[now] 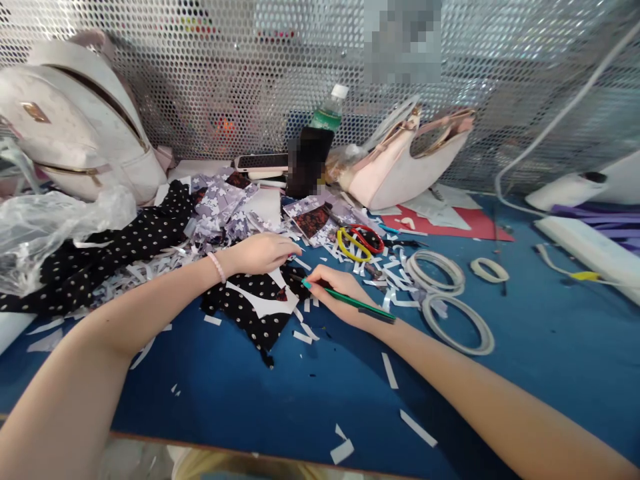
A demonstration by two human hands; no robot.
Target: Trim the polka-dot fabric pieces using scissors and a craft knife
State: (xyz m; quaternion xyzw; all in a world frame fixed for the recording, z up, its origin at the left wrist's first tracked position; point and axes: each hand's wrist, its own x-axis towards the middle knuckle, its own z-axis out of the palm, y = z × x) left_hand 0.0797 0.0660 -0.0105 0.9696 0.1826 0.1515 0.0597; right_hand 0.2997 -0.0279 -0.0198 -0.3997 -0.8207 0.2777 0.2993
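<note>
My left hand (pixel 264 253), with a pink beaded bracelet (pixel 218 268) at the wrist, lies flat over the upper end of a white paper pattern piece (pixel 265 305). Beneath the paper is a black polka-dot fabric piece (pixel 267 328) with a cut edge. Its fingers are stretched out toward the right. My right hand (pixel 336 288) grips a slim green pen (pixel 356 303) with a teal end near the fingertips. The pen's tip points at the fabric's right edge, where the exact contact is hard to make out.
Red and yellow-handled scissors (pixel 354 244), tape rolls (pixel 434 272) and paper scraps (pixel 301 337) lie around the hands. Behind stand a pale backpack (pixel 80 127), a pink handbag (pixel 405 167), a bottle (pixel 330 110) and a perforated metal panel (pixel 210 87). Dotted fabric (pixel 165 223) is heaped left.
</note>
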